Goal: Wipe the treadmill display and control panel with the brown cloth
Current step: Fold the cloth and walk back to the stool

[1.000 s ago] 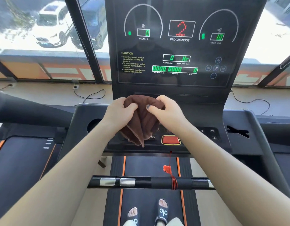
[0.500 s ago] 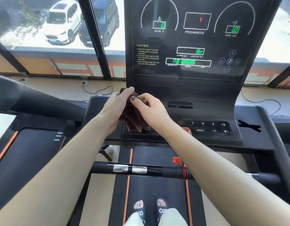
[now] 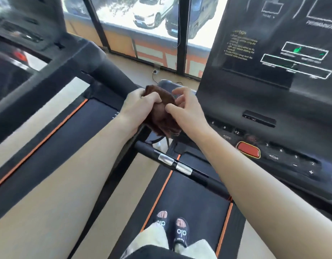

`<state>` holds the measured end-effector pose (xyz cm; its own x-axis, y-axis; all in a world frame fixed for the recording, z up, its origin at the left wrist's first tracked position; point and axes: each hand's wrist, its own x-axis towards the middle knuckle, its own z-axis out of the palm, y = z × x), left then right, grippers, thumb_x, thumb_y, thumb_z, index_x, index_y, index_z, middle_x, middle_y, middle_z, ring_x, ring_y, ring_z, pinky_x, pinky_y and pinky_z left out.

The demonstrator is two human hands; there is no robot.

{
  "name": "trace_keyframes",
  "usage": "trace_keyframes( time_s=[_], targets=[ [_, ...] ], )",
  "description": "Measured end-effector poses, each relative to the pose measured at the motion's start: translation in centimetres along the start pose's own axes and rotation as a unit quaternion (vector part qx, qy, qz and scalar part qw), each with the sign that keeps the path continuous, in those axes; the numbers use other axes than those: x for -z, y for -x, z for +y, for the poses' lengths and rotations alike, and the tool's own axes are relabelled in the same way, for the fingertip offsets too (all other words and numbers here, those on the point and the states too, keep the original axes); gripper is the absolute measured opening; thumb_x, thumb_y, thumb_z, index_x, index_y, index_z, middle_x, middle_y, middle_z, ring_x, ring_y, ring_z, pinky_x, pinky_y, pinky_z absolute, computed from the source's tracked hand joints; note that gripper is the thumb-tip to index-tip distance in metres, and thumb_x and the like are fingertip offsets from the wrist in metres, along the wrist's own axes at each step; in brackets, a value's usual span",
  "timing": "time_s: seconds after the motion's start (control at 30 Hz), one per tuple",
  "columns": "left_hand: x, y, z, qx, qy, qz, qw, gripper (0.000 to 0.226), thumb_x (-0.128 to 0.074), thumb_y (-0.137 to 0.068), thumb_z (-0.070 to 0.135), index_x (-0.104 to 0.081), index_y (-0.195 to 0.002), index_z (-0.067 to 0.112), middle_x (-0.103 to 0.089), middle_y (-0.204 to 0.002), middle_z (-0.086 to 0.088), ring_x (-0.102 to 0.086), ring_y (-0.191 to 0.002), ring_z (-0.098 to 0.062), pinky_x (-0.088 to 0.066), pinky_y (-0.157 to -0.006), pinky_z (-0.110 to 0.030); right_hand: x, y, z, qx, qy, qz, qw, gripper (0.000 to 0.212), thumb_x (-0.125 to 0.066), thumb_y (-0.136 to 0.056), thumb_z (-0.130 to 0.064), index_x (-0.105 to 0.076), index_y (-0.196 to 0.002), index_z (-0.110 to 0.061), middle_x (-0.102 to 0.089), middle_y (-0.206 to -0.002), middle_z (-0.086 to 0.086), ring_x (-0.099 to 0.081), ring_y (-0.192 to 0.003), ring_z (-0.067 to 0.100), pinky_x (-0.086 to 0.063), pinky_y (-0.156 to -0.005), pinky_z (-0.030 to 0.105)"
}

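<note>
cloth: brown cloth (image 3: 162, 111) bunched up, held in the air between both hands, left of the display and off the left end of the panel; its lower folds hang below the fingers
left hand: left hand (image 3: 138, 106) clenched round the cloth's upper left part, fingers (image 3: 152, 99) curled over the top of the bunch
right hand: right hand (image 3: 187, 110) at the cloth's right side, thumb tip against the fabric, other fingers (image 3: 180, 93) bent and spread just above it; looks like a light pinch, contact of the upper fingers unclear
display: display (image 3: 273, 45) well right of the fingers, upright, blurred; green marks in 2 boxes, caution text at its left
panel: panel (image 3: 284, 156) right of and below the right hand, under the right forearm; red button (image 3: 248, 149), number keys 3, 6, 9, 12, mode, plus and minus
handlebar: handlebar (image 3: 180, 166) below the hanging cloth, 2 silver pads on it
belt: belt (image 3: 189, 206) far below the hands, orange edge lines, 2 feet in black slides (image 3: 181, 231)
left side: second treadmill (image 3: 30, 53) left of the left hand, blurred
window: cars (image 3: 150, 14) outside, above the fingers
</note>
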<state>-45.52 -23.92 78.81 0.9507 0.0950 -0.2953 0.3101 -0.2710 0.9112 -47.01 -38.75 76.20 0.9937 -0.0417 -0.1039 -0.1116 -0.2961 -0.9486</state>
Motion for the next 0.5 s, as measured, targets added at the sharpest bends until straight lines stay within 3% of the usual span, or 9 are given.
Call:
trace_keyframes(
  time_s=[0.07, 0.13, 0.23, 0.33, 0.4, 0.5],
  targets=[
    [1.9, 0.9, -0.7, 0.012, 0.032, 0.025, 0.999, 0.025, -0.064, -0.078, 0.027, -0.072, -0.095, 0.01, -0.073, -0.089, -0.008, -0.069, -0.081, -0.023, -0.055, -0.064, -0.033, -1.6, 0.0, -1.0, 0.012, 0.006, -0.039, 0.999, 0.059, -0.066, -0.076, -0.032, -0.051, -0.133, -0.031, -0.052, -0.124, 0.003, -0.055, -0.113, 0.018, -0.05, -0.094, 0.035],
    [3.9, 1.5, -1.3, 0.025, 0.059, 0.042, 0.997, 0.027, -0.063, -0.084, 0.024, -0.073, -0.101, 0.005, -0.074, -0.091, -0.013, -0.07, -0.081, -0.023, -0.056, -0.064, -0.031, -3.3, 0.1, -1.8, 0.002, -0.002, -0.091, 0.996, 0.062, -0.065, -0.077, -0.036, -0.051, -0.137, -0.032, -0.056, -0.129, 0.001, -0.056, -0.118, 0.019, -0.051, -0.099, 0.038],
    [7.0, 2.1, -2.1, 0.031, 0.076, 0.062, 0.995, 0.027, -0.062, -0.09, 0.023, -0.074, -0.105, 0.004, -0.077, -0.097, -0.014, -0.072, -0.083, -0.022, -0.057, -0.064, -0.028, -5.9, 0.2, -3.0, -0.024, -0.03, -0.143, 0.989, 0.043, -0.067, -0.086, -0.031, -0.06, -0.128, -0.029, -0.067, -0.115, -0.002, -0.065, -0.105, 0.017, -0.056, -0.094, 0.04],
    [10.2, 2.6, -3.3, 0.028, 0.083, 0.075, 0.993, 0.023, -0.066, -0.089, 0.025, -0.074, -0.098, 0.006, -0.075, -0.094, -0.013, -0.071, -0.086, -0.025, -0.055, -0.076, -0.036, -8.8, 0.6, -4.3, -0.026, -0.038, -0.166, 0.985, 0.032, -0.069, -0.085, -0.029, -0.064, -0.117, -0.028, -0.07, -0.102, -0.007, -0.068, -0.094, 0.011, -0.055, -0.082, 0.031],
    [12.6, 2.9, -4.5, 0.032, 0.083, 0.079, 0.993, 0.029, -0.066, -0.088, 0.027, -0.074, -0.103, 0.003, -0.077, -0.103, -0.018, -0.073, -0.091, -0.028, -0.056, -0.082, -0.041, -11.2, 1.0, -4.8, -0.018, -0.027, -0.184, 0.982, 0.029, -0.069, -0.085, -0.028, -0.064, -0.113, -0.027, -0.071, -0.098, -0.008, -0.068, -0.091, 0.009, -0.053, -0.076, 0.028],
    [16.4, 3.8, -6.6, 0.038, 0.094, 0.078, 0.992, 0.032, -0.064, -0.092, 0.026, -0.073, -0.112, 0.002, -0.075, -0.11, -0.022, -0.072, -0.09, -0.027, -0.057, -0.077, -0.038, -15.2, 1.9, -5.6, -0.005, -0.007, -0.198, 0.98, 0.026, -0.07, -0.083, -0.03, -0.065, -0.108, -0.027, -0.072, -0.096, -0.009, -0.068, -0.089, 0.008, -0.05, -0.074, 0.026]
  ],
)
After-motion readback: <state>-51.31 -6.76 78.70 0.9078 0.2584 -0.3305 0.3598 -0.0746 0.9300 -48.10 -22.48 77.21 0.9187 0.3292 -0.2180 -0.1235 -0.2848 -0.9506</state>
